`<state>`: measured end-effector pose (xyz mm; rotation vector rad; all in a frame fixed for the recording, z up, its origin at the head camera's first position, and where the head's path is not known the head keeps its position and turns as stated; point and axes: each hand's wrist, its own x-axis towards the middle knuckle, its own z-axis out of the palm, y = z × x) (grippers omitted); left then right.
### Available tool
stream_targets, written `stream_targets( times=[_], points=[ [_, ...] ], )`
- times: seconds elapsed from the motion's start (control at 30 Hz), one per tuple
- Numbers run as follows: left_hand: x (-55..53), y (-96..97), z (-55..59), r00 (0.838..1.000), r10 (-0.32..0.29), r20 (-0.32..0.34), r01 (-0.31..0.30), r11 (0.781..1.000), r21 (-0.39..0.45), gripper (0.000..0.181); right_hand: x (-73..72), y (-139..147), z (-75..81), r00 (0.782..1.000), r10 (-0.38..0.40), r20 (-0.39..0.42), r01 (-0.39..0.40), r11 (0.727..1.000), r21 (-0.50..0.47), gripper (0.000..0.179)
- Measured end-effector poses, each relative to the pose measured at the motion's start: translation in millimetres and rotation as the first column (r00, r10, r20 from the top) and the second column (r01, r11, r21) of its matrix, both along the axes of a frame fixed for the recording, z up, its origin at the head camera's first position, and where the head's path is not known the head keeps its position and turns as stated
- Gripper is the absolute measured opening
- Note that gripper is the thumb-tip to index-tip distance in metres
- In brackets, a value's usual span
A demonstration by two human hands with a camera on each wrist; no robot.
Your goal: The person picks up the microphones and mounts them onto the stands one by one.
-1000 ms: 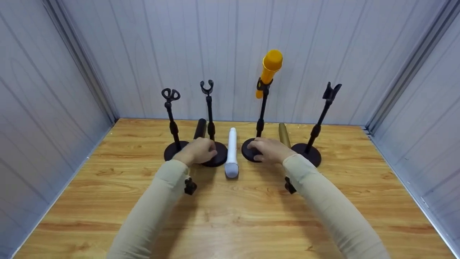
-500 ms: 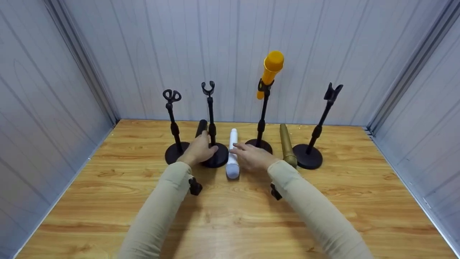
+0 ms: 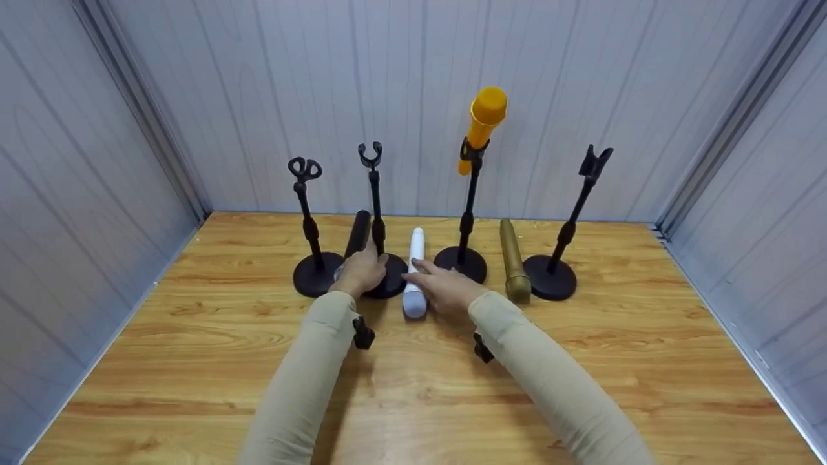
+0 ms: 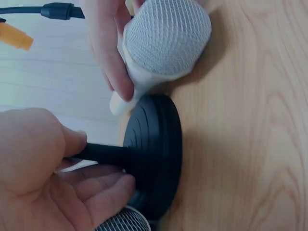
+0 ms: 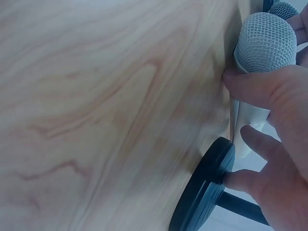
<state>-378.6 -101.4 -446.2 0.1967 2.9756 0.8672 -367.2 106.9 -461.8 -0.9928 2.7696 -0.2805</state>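
Note:
My left hand [image 3: 363, 270] is low at the second microphone stand from the left, its thumb and fingers around the black pole [image 4: 103, 152] just above the round base [image 4: 156, 159]. Beside that hand lies a black microphone [image 3: 358, 234]; its mesh head [image 4: 122, 222] shows below the fingers in the left wrist view. My right hand [image 3: 446, 284] reaches over a white microphone [image 3: 417, 245] with its fingers spread. In the right wrist view, the thumb [image 5: 255, 89] lies close by the mesh head [image 5: 266, 42] and the other fingers lie along the body.
A yellow microphone [image 3: 486, 116] sits in the clip of the third stand [image 3: 466, 223]. A gold microphone [image 3: 513, 261] lies between it and the rightmost stand [image 3: 567, 232]. Another stand [image 3: 311, 229] is at far left. Pale panel walls [image 3: 413, 97] enclose the wooden table [image 3: 413, 394].
My right hand has moved left from the third stand's base to the white microphone. My left hand has shifted slightly right, and its thumb and fingers have come around the second stand's pole.

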Motion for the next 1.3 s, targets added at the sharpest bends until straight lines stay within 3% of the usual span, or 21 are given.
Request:
stream_targets(
  times=[0.3,0.53,0.8,0.97,1.2,1.3],
  points=[
    [1.9,-2.8,-0.3,0.998,-0.026,-0.050,0.024,0.999,-0.038,0.043,-0.1,2.4,-1.6,0.999,0.036,0.000,-0.036,0.999,-0.034,0.049],
    [2.9,-2.7,0.2,0.999,-0.006,-0.045,0.003,0.998,-0.059,0.048,1.1,6.3,-3.9,0.996,0.077,-0.034,-0.080,0.992,-0.093,0.041],
    [5.4,0.4,-0.4,0.999,-0.028,-0.044,0.025,0.998,-0.065,0.046,3.2,15.8,-2.4,0.986,0.138,-0.089,-0.148,0.981,-0.123,0.053],
    [10.0,-1.9,3.1,0.997,-0.075,0.001,0.075,0.995,-0.059,0.045,11.9,20.8,1.2,0.981,0.168,-0.100,-0.177,0.980,-0.095,0.053],
    [17.8,-7.5,6.7,0.984,-0.178,-0.005,0.178,0.983,-0.039,0.045,26.7,29.3,2.2,0.947,0.274,-0.167,-0.274,0.961,0.025,0.038],
    [20.5,-12.0,9.0,0.972,-0.233,0.036,0.233,0.972,0.001,0.049,31.6,34.1,-0.3,0.933,0.309,-0.187,-0.302,0.951,0.066,0.037]
  ],
)
